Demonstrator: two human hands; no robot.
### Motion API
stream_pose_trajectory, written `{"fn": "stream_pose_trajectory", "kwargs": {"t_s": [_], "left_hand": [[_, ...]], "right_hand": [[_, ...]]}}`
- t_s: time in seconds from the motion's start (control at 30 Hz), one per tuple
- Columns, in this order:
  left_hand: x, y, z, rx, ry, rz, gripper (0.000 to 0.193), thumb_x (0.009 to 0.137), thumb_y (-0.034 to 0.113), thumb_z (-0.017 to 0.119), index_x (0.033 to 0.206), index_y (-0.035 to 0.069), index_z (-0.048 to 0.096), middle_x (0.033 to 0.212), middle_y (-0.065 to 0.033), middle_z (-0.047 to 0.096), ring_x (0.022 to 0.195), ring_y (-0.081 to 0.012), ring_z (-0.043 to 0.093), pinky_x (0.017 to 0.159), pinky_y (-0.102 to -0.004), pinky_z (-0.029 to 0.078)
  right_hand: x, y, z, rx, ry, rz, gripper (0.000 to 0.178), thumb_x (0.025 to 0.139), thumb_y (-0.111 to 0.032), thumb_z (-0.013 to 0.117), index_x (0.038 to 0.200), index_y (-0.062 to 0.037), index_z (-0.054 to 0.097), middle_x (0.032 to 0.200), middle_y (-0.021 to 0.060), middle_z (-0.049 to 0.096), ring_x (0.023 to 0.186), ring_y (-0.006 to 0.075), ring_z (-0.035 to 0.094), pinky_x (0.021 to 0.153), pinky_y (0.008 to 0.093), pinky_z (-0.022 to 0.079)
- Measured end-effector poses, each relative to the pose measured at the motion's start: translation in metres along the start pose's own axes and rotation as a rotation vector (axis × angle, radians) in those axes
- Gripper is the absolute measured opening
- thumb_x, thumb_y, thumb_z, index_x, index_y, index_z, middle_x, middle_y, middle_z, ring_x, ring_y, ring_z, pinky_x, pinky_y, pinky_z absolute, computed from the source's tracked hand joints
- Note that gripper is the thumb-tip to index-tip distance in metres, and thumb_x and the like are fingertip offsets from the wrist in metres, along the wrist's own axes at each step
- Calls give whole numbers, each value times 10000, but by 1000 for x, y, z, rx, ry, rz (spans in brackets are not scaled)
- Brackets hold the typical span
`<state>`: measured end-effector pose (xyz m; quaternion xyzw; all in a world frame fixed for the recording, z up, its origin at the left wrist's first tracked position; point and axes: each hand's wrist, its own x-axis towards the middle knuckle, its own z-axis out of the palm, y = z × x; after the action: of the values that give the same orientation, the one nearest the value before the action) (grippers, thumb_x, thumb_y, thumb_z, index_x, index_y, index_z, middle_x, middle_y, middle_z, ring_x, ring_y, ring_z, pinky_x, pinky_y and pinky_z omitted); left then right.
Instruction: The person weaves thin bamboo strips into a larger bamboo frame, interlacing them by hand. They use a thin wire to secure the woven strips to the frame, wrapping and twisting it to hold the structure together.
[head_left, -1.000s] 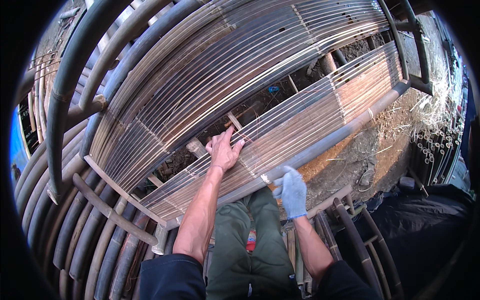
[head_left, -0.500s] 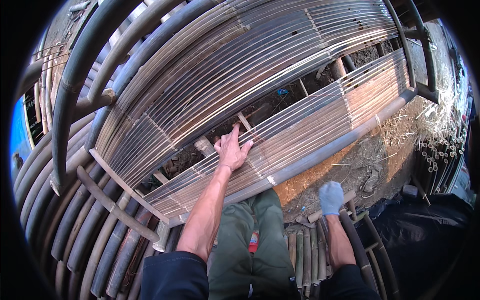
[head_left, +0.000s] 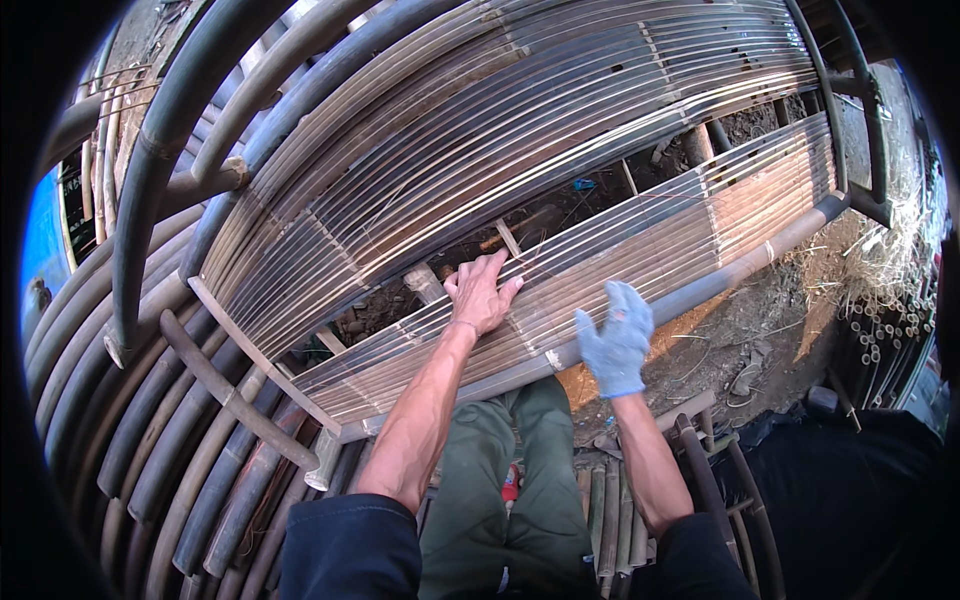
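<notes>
hands (head_left: 482, 293) (head_left: 616, 340) flat on bamboo slats (head_left: 640, 240)

Left hand (head_left: 483, 295) on slat panel (head_left: 640, 240), right hand (head_left: 617, 340) beside it.

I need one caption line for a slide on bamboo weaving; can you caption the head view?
Bare left hand pressing on a bamboo slat panel, gloved right hand open at its lower edge.

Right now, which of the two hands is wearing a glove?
The right hand: it has a light blue glove and hovers open near the lower edge of the slat panel. The left hand is bare, pressed flat on the slats.
</notes>
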<state>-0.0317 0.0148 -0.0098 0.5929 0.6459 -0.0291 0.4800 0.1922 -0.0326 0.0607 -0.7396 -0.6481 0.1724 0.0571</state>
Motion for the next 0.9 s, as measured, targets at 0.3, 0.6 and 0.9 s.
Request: {"fn": "stream_pose_trajectory", "kwargs": {"t_s": [0.3,0.6,0.9], "left_hand": [[-1,1,1,10,41,-2,559,907,450,645,1371,152,558,1285,-85,597,1204,-314,473,1041,-483,262],[3,1,0,-22,44,4,541,909,437,639,1363,153,564,1263,-83,602,1201,-311,475,1052,-503,245],[-1,6,-2,-22,16,-18,548,909,420,647,1370,136,563,1254,-88,601,1196,-300,472,1054,-487,245]], "right_hand": [[27,-61,64,-152,-229,-80,168,899,-217,607,903,-55,651,932,161,628,872,327,599,818,480,480],[-1,55,9,402,-802,38,288,980,-247,553,1138,-19,631,1076,224,644,1020,362,627,912,454,507],[47,-22,-27,-204,-463,151,768,778,-528,764,1309,-3,589,1351,196,566,1253,372,530,1056,463,411]]}}
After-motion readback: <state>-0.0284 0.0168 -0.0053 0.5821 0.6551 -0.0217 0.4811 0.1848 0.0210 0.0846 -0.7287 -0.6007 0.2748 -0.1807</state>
